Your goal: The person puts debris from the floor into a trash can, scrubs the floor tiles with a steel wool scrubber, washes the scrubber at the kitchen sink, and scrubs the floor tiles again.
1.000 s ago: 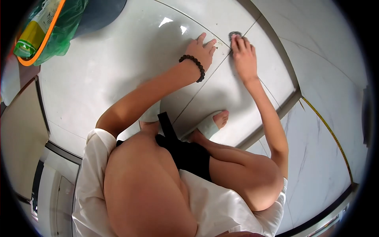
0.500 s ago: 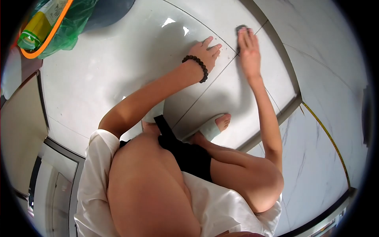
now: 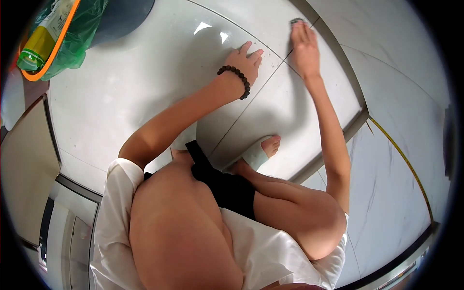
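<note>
My left hand [image 3: 244, 64] lies flat on the pale floor tiles [image 3: 135, 77], fingers spread, with a dark beaded bracelet [image 3: 237, 76] round its wrist. It holds nothing. Farther off and to the right, my right hand [image 3: 306, 52] presses a small dark grey scouring pad [image 3: 296, 21] against the floor beneath its fingertips. Most of the pad is hidden under the fingers, so its exact kind is hard to make out. Small dark specks of dirt [image 3: 271, 64] lie on the tiles between the two hands, near a grout line.
An orange-rimmed bin [image 3: 60, 46] with a green bag and a yellow-green package stands at the upper left. A grey raised edge [image 3: 355, 92] borders the tiles on the right, against a marbled surface with a yellow measuring tape [image 3: 403, 159]. My slippered foot [image 3: 261, 152] is below the hands.
My right hand has slid the scouring pad a little farther away across the floor. The view has shifted slightly; my left hand stays spread on the tiles.
</note>
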Demonstrator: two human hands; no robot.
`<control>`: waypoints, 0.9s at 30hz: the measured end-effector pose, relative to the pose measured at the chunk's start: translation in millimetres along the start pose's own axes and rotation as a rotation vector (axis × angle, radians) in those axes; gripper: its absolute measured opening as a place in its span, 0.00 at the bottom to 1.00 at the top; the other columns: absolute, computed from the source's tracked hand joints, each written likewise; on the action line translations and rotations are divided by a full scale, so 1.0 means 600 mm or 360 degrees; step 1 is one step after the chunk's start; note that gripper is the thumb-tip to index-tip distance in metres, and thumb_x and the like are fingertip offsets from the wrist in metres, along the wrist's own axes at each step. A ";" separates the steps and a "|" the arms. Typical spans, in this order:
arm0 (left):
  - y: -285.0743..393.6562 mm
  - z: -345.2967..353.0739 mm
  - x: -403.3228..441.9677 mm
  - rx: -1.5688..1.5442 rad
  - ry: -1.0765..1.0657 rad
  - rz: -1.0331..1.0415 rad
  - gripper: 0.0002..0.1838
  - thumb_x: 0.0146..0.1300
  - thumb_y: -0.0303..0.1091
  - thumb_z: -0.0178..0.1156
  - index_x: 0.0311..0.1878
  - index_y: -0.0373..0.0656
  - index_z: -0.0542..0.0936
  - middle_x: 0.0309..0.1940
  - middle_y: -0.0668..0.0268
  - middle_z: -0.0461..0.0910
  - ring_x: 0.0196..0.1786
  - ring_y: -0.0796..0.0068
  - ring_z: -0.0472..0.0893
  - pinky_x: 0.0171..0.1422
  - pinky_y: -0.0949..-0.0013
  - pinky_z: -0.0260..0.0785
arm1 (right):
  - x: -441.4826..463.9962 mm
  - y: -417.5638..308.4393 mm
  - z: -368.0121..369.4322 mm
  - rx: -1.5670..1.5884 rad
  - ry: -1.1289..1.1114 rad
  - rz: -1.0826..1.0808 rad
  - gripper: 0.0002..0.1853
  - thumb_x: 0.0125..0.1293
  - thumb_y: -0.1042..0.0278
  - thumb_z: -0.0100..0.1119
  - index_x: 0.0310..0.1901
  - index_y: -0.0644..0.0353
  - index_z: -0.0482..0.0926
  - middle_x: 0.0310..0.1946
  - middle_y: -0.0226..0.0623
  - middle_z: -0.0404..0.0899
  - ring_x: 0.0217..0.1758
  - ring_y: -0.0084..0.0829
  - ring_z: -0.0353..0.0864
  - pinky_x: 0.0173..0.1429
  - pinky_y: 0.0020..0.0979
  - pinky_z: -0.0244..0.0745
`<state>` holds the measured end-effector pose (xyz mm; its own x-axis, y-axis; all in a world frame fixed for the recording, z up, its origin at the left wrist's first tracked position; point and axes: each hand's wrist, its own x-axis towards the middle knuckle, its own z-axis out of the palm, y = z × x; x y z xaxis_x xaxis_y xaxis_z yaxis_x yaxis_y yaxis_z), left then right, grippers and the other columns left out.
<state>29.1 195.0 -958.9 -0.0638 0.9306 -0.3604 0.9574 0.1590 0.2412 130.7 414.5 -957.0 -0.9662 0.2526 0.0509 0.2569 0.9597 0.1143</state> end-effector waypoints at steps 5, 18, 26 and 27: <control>0.001 -0.011 0.004 -0.0083 -0.0070 -0.0037 0.30 0.73 0.48 0.57 0.73 0.44 0.71 0.80 0.70 0.59 0.82 0.51 0.55 0.70 0.51 0.68 | -0.011 -0.056 -0.027 0.0330 -0.0012 -0.0321 0.27 0.60 0.82 0.54 0.65 0.69 0.74 0.67 0.48 0.76 0.72 0.46 0.73 0.78 0.45 0.66; -0.002 -0.007 0.002 -0.0020 -0.0032 -0.0012 0.28 0.73 0.46 0.56 0.73 0.46 0.71 0.79 0.72 0.60 0.81 0.53 0.56 0.69 0.51 0.68 | -0.068 -0.062 -0.030 0.0288 -0.0050 -0.0226 0.28 0.60 0.81 0.56 0.65 0.71 0.74 0.66 0.49 0.76 0.71 0.47 0.74 0.76 0.44 0.68; -0.002 -0.012 0.000 -0.0032 -0.0055 -0.0015 0.28 0.73 0.47 0.55 0.72 0.47 0.71 0.80 0.71 0.59 0.82 0.54 0.55 0.67 0.51 0.69 | -0.099 0.010 -0.003 -0.0013 -0.0061 0.0076 0.26 0.61 0.82 0.54 0.64 0.73 0.75 0.67 0.52 0.76 0.70 0.51 0.73 0.74 0.47 0.68; -0.003 -0.015 0.000 -0.0005 -0.0071 -0.0013 0.28 0.73 0.47 0.56 0.72 0.47 0.71 0.80 0.71 0.59 0.82 0.54 0.56 0.67 0.52 0.69 | -0.110 -0.017 -0.022 0.0025 -0.0122 0.0024 0.26 0.61 0.82 0.53 0.64 0.73 0.75 0.67 0.53 0.76 0.70 0.51 0.74 0.74 0.47 0.68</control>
<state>24.6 197.9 -951.2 -0.0590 0.9136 -0.4024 0.9560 0.1678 0.2408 192.4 386.5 -948.1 -0.9612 0.2749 -0.0235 0.2714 0.9574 0.0984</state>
